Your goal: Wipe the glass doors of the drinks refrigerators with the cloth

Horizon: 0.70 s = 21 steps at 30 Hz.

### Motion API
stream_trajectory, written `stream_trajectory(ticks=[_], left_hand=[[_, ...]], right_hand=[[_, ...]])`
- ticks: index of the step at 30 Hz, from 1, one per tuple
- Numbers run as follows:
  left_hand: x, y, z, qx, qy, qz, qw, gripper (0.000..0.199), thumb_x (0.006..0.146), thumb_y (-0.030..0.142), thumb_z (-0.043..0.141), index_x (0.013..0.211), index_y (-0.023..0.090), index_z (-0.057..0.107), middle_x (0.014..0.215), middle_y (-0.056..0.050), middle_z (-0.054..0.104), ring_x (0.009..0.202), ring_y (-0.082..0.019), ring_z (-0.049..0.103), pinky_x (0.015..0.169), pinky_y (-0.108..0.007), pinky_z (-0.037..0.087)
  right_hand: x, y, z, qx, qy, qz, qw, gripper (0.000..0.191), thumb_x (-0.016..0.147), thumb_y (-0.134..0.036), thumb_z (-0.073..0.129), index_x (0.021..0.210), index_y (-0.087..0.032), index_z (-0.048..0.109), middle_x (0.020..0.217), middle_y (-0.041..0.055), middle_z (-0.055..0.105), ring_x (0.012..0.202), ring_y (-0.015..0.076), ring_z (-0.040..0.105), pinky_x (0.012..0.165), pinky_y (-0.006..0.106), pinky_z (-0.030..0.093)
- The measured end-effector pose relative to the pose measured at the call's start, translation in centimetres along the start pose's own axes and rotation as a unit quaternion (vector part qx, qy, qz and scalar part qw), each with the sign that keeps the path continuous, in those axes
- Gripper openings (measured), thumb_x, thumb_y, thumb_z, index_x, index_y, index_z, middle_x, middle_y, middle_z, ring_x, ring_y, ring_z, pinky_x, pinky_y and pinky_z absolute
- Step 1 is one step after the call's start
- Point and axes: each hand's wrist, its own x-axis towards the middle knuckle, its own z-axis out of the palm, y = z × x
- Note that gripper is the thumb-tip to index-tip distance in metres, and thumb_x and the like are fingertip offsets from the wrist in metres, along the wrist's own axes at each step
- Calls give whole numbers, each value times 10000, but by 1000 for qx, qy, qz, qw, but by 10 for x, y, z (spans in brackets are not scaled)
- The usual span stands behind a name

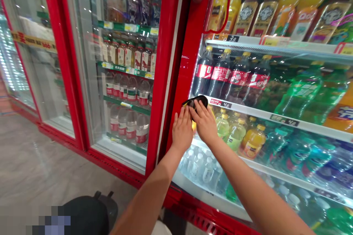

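Observation:
A small black object (203, 100) with a rounded loop-like end and a bit of yellow lies at the red frame of the right-hand drinks cooler; my fingers hide most of it, so its kind is unclear. My right hand (205, 122) reaches over it, thumb and fingers around its lower part. Beside it, my left hand (182, 127) lies with fingers stretched out along the red frame (185, 69), the tips at the object's left end. Just behind my hands are cola bottles (203, 71) and, lower down, bottles of yellow-green drink (236, 134).
A glass door (128, 88) in a red frame stands on the left, with rows of bottles behind it. A red cord (227, 11) hangs at the upper shelf. Clear bottles (207, 170) fill the lower shelf. A dark rounded item (85, 214) is at the bottom left, above the grey floor (35, 165).

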Motion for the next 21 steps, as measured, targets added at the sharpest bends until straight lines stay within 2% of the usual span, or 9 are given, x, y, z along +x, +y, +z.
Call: stream_trajectory(ticks=[3,6,8,10,12,14,17,19,21], left_hand=[[-26,-4,11,12,-6,-14,1000,629,921,84,388,1540,26,290,1589,-184,376,1534,-258,206,1254,-472,249],[-39,7,20,12,-6,8,1000,612,921,84,391,1528,32,327,1570,-198,406,1526,-269,234,1237,-480,287],[-21,13,15,6,7,16,1000,619,931,111,397,1539,39,304,1586,-191,381,1535,-269,203,1241,-484,277],[14,11,-1,4,26,12,1000,627,939,128,387,1550,39,273,1606,-177,347,1545,-256,166,1252,-478,248],[49,1,-18,10,45,4,999,626,938,110,366,1553,44,267,1618,-157,329,1550,-239,149,1266,-470,204],[66,-10,-28,18,56,-3,998,626,939,101,357,1555,43,260,1618,-144,334,1551,-236,144,1271,-472,180],[52,-15,-23,30,51,-8,998,627,929,97,373,1544,22,277,1598,-171,366,1543,-251,184,1262,-479,211],[35,-8,-13,33,36,0,999,613,916,91,386,1520,1,327,1577,-200,393,1529,-269,235,1247,-477,257],[32,1,-9,31,21,18,999,595,910,82,382,1500,0,372,1567,-207,408,1518,-279,264,1237,-478,282]], right_hand=[[-12,-11,6,3,-19,-48,999,434,976,-151,515,1406,-198,555,1560,114,448,1439,257,429,1163,478,381],[-24,0,-4,-9,-41,-100,994,417,973,-161,537,1387,-192,574,1548,116,465,1414,253,463,1156,461,396],[-12,13,-15,-19,-37,-93,995,428,971,-156,542,1395,-198,569,1555,118,453,1423,258,451,1163,471,385],[17,22,-22,-26,-22,-62,997,444,972,-146,534,1412,-200,556,1565,124,435,1442,266,424,1174,488,365],[50,22,-23,-28,0,-24,999,448,978,-141,519,1423,-191,547,1569,136,426,1455,276,402,1180,501,352],[71,16,-20,-24,16,4,1000,444,983,-143,508,1423,-184,546,1571,141,419,1463,283,389,1180,510,349],[66,10,-16,-15,8,-24,1000,443,980,-145,511,1420,-182,548,1563,137,433,1452,277,407,1174,504,365],[50,17,-19,-18,-14,-79,997,434,973,-149,531,1405,-177,563,1544,139,462,1433,273,436,1173,492,372],[41,31,-28,-25,-30,-113,993,431,965,-148,547,1394,-182,575,1538,137,471,1425,271,449,1175,486,371]])
